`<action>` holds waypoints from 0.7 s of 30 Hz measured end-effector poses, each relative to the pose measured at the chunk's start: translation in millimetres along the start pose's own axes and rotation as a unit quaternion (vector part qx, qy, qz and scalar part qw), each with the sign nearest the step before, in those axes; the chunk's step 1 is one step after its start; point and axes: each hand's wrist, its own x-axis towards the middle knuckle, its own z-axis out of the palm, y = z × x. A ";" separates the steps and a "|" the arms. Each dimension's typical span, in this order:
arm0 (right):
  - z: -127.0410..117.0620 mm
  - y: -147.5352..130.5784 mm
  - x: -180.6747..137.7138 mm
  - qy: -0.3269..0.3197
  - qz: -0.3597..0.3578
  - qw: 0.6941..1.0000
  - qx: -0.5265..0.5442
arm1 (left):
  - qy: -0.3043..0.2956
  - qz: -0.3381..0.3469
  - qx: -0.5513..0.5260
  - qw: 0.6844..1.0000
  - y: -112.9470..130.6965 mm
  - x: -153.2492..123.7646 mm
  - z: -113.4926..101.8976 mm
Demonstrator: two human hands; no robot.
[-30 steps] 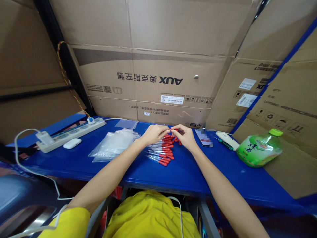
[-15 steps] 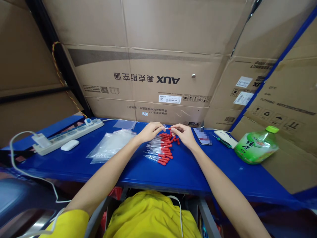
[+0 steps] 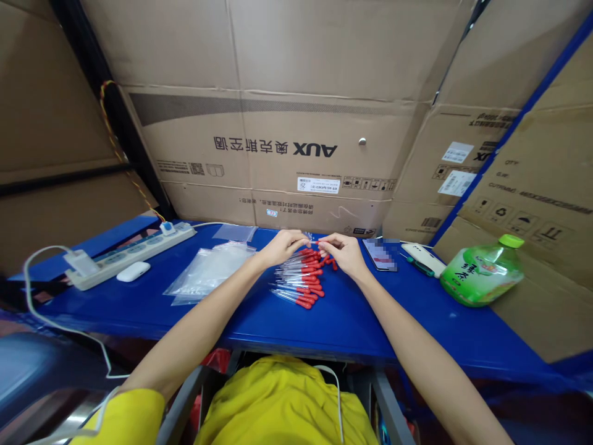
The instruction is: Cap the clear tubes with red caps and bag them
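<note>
Both hands meet over the far side of the blue table, on either end of one slim dropper (image 3: 314, 241). My left hand (image 3: 283, 248) pinches its clear tube end. The fingers of my right hand (image 3: 343, 252) are closed on the other end and cover most of its red bulb. Just below the hands lies a pile of droppers (image 3: 299, 281), clear tubes to the left and red rubber bulbs to the right. Loose red bulbs (image 3: 332, 262) lie under my right hand. Some clear tubes (image 3: 309, 234) show behind the fingertips, partly hidden.
Clear plastic bags (image 3: 208, 272) lie left of the pile. Further left are a white earbud case (image 3: 133, 272) and a power strip (image 3: 132, 252). On the right are a phone (image 3: 377, 254), a white-and-green object (image 3: 424, 259) and a green bottle (image 3: 482, 275). Cardboard (image 3: 278, 49) walls the back.
My right fingers now cover more of the red bulb, and the hands sit slightly closer together. The pile has not visibly changed.
</note>
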 end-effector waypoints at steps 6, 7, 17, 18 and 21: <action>-2.7 0.7 0.8 -0.009 -0.003 1.000 -0.009 | -0.003 -0.003 -0.009 1.000 0.0 0.3 0.0; -3.2 0.7 0.6 -0.012 -0.004 1.000 -0.011 | -0.003 -0.004 -0.011 1.000 0.0 0.2 -0.1; -3.6 -2.4 -1.3 -0.030 -0.011 0.999 -0.029 | -0.007 -0.007 -0.019 1.000 0.7 0.1 0.3; -3.3 -2.4 -1.3 -0.031 -0.011 0.999 -0.027 | -0.006 -0.006 -0.020 1.000 1.2 0.2 0.3; -2.5 -1.7 -1.5 -0.030 -0.012 0.999 -0.024 | -0.005 -0.006 -0.019 1.000 2.6 0.6 0.3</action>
